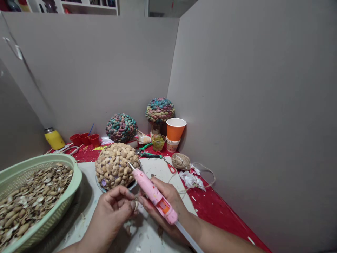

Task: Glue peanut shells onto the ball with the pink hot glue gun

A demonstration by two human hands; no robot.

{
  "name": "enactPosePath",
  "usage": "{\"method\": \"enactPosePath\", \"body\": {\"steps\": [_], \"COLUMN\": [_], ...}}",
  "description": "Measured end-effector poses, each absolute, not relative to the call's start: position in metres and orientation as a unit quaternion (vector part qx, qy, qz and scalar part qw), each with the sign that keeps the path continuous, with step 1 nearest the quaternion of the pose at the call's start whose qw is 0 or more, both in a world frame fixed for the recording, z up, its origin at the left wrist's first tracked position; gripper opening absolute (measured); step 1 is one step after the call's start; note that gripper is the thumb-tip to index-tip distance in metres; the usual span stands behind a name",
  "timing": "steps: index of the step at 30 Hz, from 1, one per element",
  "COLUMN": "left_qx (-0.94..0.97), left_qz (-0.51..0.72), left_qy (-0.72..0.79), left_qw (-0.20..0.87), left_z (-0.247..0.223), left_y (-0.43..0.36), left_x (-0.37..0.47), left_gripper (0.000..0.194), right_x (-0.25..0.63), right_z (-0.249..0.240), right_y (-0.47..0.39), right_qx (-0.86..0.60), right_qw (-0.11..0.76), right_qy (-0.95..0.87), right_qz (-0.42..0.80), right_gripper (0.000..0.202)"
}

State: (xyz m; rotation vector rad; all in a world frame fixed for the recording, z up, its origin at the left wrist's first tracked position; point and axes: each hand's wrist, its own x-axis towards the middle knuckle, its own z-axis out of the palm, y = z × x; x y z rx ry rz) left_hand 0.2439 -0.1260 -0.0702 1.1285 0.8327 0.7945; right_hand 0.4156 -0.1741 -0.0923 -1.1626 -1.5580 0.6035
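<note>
My right hand [172, 203] is closed around a pink hot glue gun [150, 188], its metal nozzle aimed up and left and a clear glue stick [188, 237] sticking out of its back. My left hand [113, 214] pinches a small pale piece of peanut shell [136, 205], partly hidden by the fingers. The right fingertips meet it there, below the nozzle. Just beyond both hands sits a dome covered in peanut shells [116, 165], with small purple spots showing between them. It rests on a dish whose rim [98, 185] shows underneath.
A green basket [75, 172] of peanut shells stands at left on the grey board [86, 175]. Behind are two painted peanut domes [121, 128], red cups [84, 137], pliers [151, 155], scissors [171, 167], an orange cup [175, 131] and twine [180, 161]. Grey partitions [250, 105] enclose the table.
</note>
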Motion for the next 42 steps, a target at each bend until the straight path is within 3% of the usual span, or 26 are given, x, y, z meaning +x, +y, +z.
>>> {"method": "enactPosePath", "body": {"steps": [4, 9, 17, 20, 28, 42], "left_qx": [0.607, 0.71, 0.736, 0.71, 0.424, 0.347], "left_qz": [0.386, 0.381, 0.393, 0.4, 0.281, 0.226], "left_qy": [0.397, 0.382, 0.345, 0.338, 0.288, 0.257], "left_qw": [0.57, 0.452, 0.431, 0.471, 0.811, 0.873], "left_z": [-0.068, -0.069, -0.076, -0.074, -0.071, -0.074], "left_y": [-0.125, -0.127, -0.128, -0.128, -0.119, -0.112], "left_x": [0.242, 0.238, 0.238, 0.239, 0.243, 0.24], "left_gripper": [0.012, 0.007, 0.013, 0.013, 0.022, 0.016], "right_x": [0.418, 0.418, 0.415, 0.415, 0.421, 0.423], "right_z": [-0.091, -0.093, -0.076, -0.078, -0.105, -0.062], "right_y": [-0.174, -0.175, -0.176, -0.175, -0.173, -0.18], "right_qx": [-0.468, -0.482, -0.421, -0.422, -0.492, -0.457], "right_qw": [0.51, 0.503, 0.511, 0.515, 0.53, 0.55], "right_qy": [-0.683, -0.685, -0.726, -0.725, -0.664, -0.594], "right_qz": [0.234, 0.213, 0.187, 0.177, 0.188, 0.369], "right_gripper": [0.026, 0.03, 0.034, 0.032, 0.017, 0.017]}}
